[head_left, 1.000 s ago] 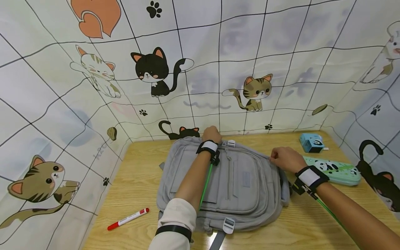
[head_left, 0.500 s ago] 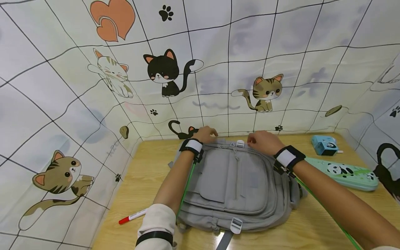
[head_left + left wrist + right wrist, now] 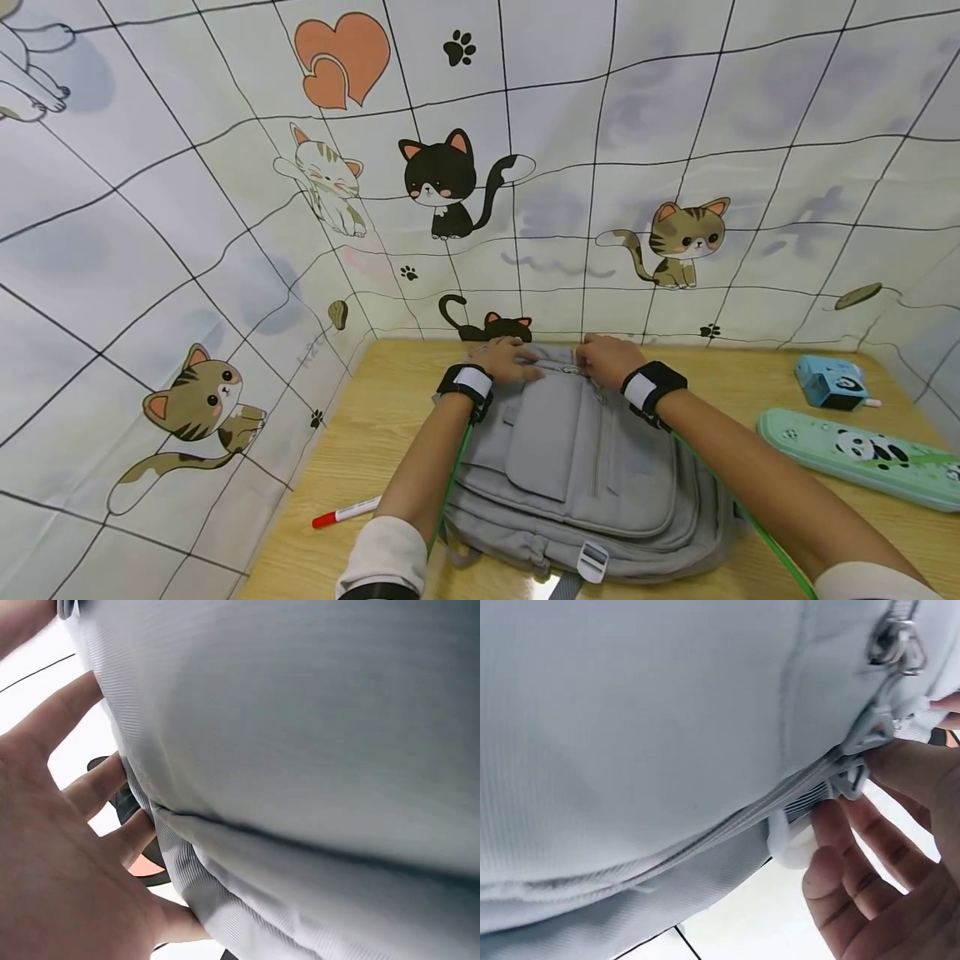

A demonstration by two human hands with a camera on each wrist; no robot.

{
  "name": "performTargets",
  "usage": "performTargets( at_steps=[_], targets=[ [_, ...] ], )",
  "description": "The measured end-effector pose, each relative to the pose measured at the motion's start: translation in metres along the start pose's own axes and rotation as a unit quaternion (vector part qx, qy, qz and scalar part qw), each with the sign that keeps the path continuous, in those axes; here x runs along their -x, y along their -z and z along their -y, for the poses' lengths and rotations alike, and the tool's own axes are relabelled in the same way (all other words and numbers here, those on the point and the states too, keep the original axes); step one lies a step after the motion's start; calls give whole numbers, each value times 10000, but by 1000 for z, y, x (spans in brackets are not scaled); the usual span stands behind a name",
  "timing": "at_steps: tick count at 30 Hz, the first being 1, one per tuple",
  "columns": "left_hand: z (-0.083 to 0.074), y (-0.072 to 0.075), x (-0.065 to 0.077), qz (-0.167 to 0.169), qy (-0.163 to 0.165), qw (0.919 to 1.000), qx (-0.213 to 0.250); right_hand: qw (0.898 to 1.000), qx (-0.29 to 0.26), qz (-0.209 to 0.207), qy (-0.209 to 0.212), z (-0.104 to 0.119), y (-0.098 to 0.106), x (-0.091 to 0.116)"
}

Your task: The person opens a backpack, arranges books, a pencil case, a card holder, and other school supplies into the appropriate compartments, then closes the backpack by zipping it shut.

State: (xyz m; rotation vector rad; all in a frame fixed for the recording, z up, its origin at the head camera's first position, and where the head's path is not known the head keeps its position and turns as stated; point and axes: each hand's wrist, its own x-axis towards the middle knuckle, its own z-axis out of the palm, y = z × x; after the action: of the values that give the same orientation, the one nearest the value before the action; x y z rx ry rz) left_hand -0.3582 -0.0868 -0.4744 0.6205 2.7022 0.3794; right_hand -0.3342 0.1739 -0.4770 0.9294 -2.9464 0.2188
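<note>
A grey backpack point(image 3: 633, 467) lies on its back on the wooden table, its top towards the wall. My left hand point(image 3: 510, 360) is at the left of its top edge. In the left wrist view, that hand's spread, fairly straight fingers point(image 3: 94, 787) touch the fabric edge. My right hand point(image 3: 611, 360) is close beside it, at the middle of the top. There its thumb meets a metal zipper pull point(image 3: 870, 731) and seems to pinch it, with the other fingers curled below the seam. Another zipper pull point(image 3: 892, 645) hangs higher on the front pocket.
A red-capped marker point(image 3: 347, 512) lies left of the backpack, partly behind the left forearm. On the right are a green panda pencil case point(image 3: 855, 454) and a blue pencil sharpener point(image 3: 831, 382). A cat-print sheet point(image 3: 555, 192) hangs directly behind the table point(image 3: 405, 400).
My right hand has moved from the backpack's right side to the top middle, near the left hand. My left hand has shifted leftward along the top edge. The view has turned left.
</note>
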Motion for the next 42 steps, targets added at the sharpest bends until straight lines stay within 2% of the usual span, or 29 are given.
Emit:
performTargets(
  at_steps=[2, 9, 15, 20, 25, 35, 42],
  targets=[
    [-2, -1, -1, 60, -31, 10000, 65, 9999, 85, -146, 29, -3, -3, 3],
    [-5, -1, -5, 146, 362, 9990, -201, 9991, 0, -412, -65, -4, 3, 11],
    [-6, 1, -6, 148, 448, 9989, 79, 9980, 117, -618, 119, -9, 13, 27],
    [-1, 1, -8, 180, 537, 9982, 221, 9979, 360, -507, 159, -18, 17, 45],
    [5, -2, -9, 86, 470, 9987, 152, 9986, 386, -359, -64, -31, 22, 70],
    [-7, 7, 8, 211, 594, 9975, 325, 9991, 78, -212, -346, -48, 40, 114],
    [-9, 6, 9, 167, 601, 9977, 276, 9984, 224, -325, -400, -55, 43, 133]
  ],
)
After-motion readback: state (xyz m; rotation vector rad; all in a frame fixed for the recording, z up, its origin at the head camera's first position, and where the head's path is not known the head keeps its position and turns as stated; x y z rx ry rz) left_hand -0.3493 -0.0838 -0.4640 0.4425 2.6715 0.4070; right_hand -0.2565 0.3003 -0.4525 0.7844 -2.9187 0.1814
